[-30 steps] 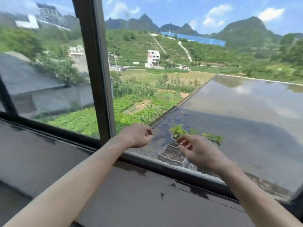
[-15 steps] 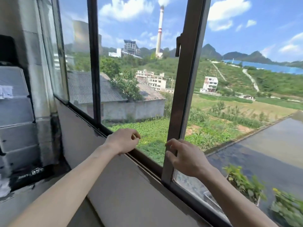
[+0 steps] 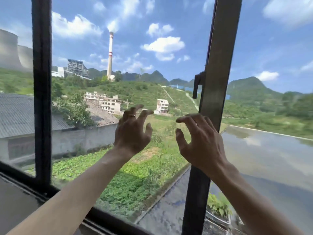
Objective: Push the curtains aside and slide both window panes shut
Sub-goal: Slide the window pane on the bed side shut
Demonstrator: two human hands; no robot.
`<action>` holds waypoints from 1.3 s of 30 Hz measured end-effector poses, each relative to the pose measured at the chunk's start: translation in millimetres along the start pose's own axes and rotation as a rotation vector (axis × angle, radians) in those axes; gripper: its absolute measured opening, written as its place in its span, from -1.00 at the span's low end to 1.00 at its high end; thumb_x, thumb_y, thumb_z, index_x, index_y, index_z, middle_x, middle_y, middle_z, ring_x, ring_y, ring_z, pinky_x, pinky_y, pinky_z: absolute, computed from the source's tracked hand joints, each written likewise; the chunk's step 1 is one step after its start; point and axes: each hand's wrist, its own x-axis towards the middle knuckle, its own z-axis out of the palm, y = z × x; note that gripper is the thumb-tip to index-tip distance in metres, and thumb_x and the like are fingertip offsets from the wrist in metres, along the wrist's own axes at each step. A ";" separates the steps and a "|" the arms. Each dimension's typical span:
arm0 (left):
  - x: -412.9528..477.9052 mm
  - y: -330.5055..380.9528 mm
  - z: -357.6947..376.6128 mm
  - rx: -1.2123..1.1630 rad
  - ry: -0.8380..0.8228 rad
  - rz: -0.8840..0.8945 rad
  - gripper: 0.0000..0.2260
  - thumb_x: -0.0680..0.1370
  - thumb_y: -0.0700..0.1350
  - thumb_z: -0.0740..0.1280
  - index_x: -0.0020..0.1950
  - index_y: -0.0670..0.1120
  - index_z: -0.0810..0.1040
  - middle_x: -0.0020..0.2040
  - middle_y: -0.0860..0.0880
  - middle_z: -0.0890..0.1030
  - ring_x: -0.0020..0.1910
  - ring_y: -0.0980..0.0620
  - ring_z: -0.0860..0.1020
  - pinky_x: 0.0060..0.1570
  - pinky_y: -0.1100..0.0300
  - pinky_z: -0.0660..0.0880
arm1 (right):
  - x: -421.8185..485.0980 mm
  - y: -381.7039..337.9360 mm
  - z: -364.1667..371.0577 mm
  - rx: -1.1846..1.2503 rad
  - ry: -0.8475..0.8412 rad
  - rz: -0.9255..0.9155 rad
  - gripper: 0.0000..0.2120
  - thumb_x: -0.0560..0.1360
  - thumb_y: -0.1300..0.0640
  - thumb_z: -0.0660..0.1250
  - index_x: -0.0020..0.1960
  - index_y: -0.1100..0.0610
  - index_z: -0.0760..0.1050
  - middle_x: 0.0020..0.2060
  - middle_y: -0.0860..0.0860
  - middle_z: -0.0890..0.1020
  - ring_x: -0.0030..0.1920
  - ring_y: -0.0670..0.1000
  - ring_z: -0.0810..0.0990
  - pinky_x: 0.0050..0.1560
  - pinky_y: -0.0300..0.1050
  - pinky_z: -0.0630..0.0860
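Grey pane frame [image 3: 213, 92] stands just behind the splayed, empty right hand [image 3: 201, 143]; left hand [image 3: 132, 133] likewise spread, beside it.

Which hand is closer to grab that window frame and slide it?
Probably the right hand: its fingers sit directly beside the sliding frame's upright, below the latch handle. The left hand hovers open farther left, against open view.

Both bare forearms reach up toward twelve o'clock. The left hand [image 3: 131, 133] and right hand [image 3: 200, 141] are raised side by side, fingers spread and curled, grasping nothing.
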 end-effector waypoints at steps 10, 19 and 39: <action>104.0 11.1 25.2 -0.195 0.197 0.190 -0.44 0.56 0.05 0.22 0.57 0.17 0.19 0.62 -0.02 0.01 0.58 -0.03 -0.01 0.51 -0.19 -0.02 | 81.1 9.9 12.1 -0.404 0.346 0.048 -0.51 0.33 0.00 0.36 0.25 0.05 0.48 0.29 0.02 0.47 0.34 0.07 0.34 0.17 -0.01 0.25; 123.1 -16.5 71.0 -0.113 0.329 0.380 -0.48 0.63 0.13 0.05 0.60 0.17 0.08 0.63 -0.05 -0.02 0.59 -0.03 -0.07 0.49 -0.24 -0.10 | 82.0 15.6 31.9 -0.610 0.405 0.069 -0.39 0.32 0.08 0.37 0.36 0.12 0.42 0.39 0.04 0.43 0.44 0.10 0.31 0.36 0.03 0.21; 124.8 -14.6 79.2 -0.314 0.393 0.460 -0.43 0.64 0.10 0.04 0.62 0.03 -0.01 0.62 -0.16 -0.11 0.59 -0.13 -0.12 0.49 -0.25 -0.16 | 82.5 -4.5 15.8 -1.040 0.228 0.110 -0.46 0.51 0.02 0.43 0.41 0.21 0.42 0.40 0.12 0.45 0.39 0.16 0.41 0.29 0.05 0.43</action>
